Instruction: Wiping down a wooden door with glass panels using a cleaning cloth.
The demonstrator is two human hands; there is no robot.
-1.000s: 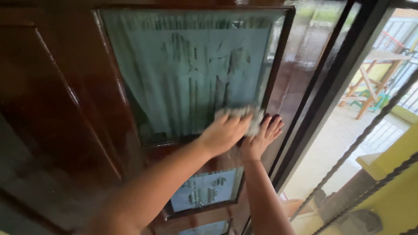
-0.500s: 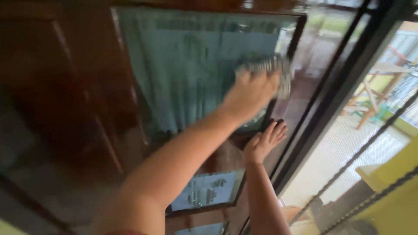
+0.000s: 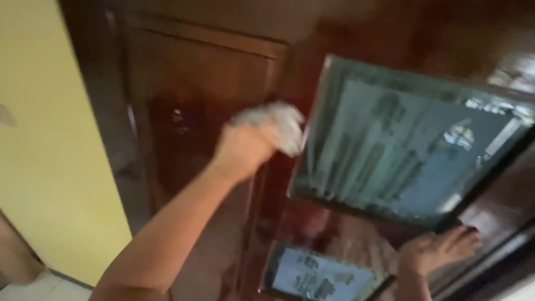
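Glossy dark wooden door (image 3: 195,128), yellow wall (image 3: 50,150) beside it. Left hand (image 3: 245,146) clamped on crumpled pale cloth (image 3: 276,127), pressed to wood just left of glass pane (image 3: 401,150). Right hand (image 3: 437,249) flat, fingers spread, below pane.

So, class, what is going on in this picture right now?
A person is wiping a glossy dark brown wooden door. The left hand presses a crumpled whitish cloth against the wood just left of the large frosted glass pane. The right hand lies flat on the door below that pane, fingers spread, beside a smaller glass pane. A yellow wall stands to the left. The picture is blurred with motion.
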